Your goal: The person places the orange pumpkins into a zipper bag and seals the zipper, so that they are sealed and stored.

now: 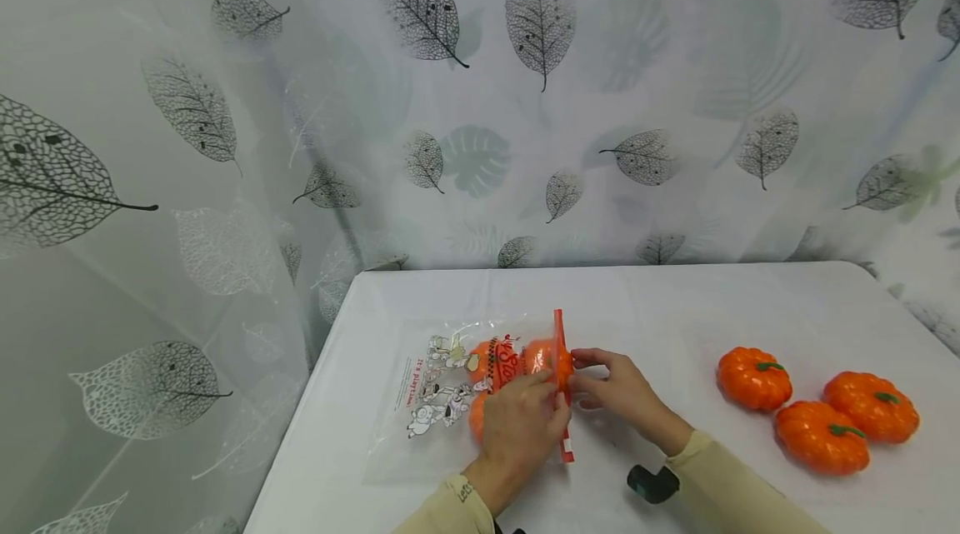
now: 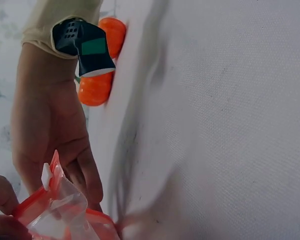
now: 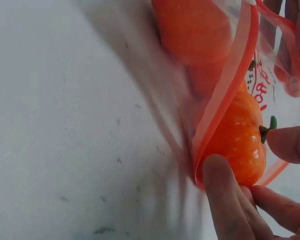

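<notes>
A clear zip bag (image 1: 397,442) with a red zip edge and cartoon prints lies on the table, several orange toy pumpkins (image 1: 477,417) inside. My left hand (image 1: 521,421) pinches the red edge of its mouth, lifting it open. My right hand (image 1: 626,392) is at the mouth. In the right wrist view, its fingers and thumb hold a shiny orange toy pumpkin (image 3: 235,142) with a green stem, partly inside the bag. A white slider (image 2: 46,176) sits on the zip edge in the left wrist view.
Three more toy pumpkins, a single one (image 1: 753,378), a front one (image 1: 821,437) and a rear one (image 1: 872,406), lie on the white table (image 1: 675,309) at the right. Behind hangs a leaf-patterned curtain (image 1: 540,142). A dark wrist camera (image 1: 652,484) is on my right wrist.
</notes>
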### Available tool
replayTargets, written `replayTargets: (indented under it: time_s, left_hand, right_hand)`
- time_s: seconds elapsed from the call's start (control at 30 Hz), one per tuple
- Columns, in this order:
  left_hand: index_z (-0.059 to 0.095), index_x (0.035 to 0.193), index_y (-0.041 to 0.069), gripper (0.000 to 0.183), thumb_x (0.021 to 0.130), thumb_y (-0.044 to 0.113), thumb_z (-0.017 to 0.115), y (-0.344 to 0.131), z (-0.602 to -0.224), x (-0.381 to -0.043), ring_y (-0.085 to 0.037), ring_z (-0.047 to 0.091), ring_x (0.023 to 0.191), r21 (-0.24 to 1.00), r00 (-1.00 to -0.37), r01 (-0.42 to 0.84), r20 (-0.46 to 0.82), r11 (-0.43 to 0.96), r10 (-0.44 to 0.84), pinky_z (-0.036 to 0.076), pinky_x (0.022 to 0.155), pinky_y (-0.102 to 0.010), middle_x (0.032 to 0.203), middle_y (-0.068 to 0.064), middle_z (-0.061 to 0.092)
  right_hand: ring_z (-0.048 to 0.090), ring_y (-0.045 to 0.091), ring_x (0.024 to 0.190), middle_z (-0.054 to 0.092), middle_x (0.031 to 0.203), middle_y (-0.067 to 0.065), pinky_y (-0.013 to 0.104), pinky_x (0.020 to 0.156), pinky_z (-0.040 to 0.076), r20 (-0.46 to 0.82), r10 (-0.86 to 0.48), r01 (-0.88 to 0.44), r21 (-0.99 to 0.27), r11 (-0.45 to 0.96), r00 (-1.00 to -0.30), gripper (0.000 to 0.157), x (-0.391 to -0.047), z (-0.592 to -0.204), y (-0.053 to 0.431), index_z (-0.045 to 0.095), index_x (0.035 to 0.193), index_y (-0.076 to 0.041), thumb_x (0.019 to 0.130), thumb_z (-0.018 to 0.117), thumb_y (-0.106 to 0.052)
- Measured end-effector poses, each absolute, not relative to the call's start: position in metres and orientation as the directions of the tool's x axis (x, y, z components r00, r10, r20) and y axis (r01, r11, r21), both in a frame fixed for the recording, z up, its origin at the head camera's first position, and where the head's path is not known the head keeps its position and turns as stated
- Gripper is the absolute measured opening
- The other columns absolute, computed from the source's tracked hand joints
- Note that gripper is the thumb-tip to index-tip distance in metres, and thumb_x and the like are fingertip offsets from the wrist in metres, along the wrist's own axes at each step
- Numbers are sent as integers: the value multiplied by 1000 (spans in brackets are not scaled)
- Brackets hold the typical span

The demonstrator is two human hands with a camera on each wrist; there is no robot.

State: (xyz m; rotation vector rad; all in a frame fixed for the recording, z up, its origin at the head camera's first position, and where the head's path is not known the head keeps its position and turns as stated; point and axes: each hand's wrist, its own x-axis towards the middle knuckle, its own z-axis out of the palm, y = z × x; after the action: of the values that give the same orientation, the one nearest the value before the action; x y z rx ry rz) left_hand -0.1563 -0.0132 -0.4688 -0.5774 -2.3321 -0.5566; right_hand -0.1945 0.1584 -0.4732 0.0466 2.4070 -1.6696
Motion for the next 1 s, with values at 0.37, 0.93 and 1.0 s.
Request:
replayTargets:
  time_s: [0.37, 0.93, 1.0]
  left_hand:
    - [83, 89, 13, 14, 78, 20, 83, -12, -467, -153, -11, 73, 83, 251, -706, 532, 658, 808, 261, 57, 66, -21, 100, 1, 77]
    - [83, 92, 11, 16, 77, 19, 83, -12, -468, -156, -11, 74, 86, 242, -684, 547, 681, 801, 261, 58, 69, -22, 100, 0, 77]
    - [83, 92, 11, 17, 77, 19, 83, -12, -469, -156, -11, 74, 86, 242, -684, 548, 681, 801, 262, 58, 69, -22, 100, 0, 77]
  right_hand:
    - [70, 28, 103, 59, 136, 20, 42, 83, 59, -166, -122, 127, -952, 277, -979, 46, -202, -480, 152, 55, 140, 3, 97, 61, -12]
    - [68, 32, 106, 59, 133, 18, 43, 84, 59, 40, -86, -79, -853, 516, -995, 51, -199, -462, 169, 54, 142, 0, 95, 68, -16]
    - [68, 31, 106, 59, 132, 17, 45, 85, 58, 123, -80, -147, -771, 619, -989, 53, -198, -458, 176, 55, 141, -2, 93, 71, -17]
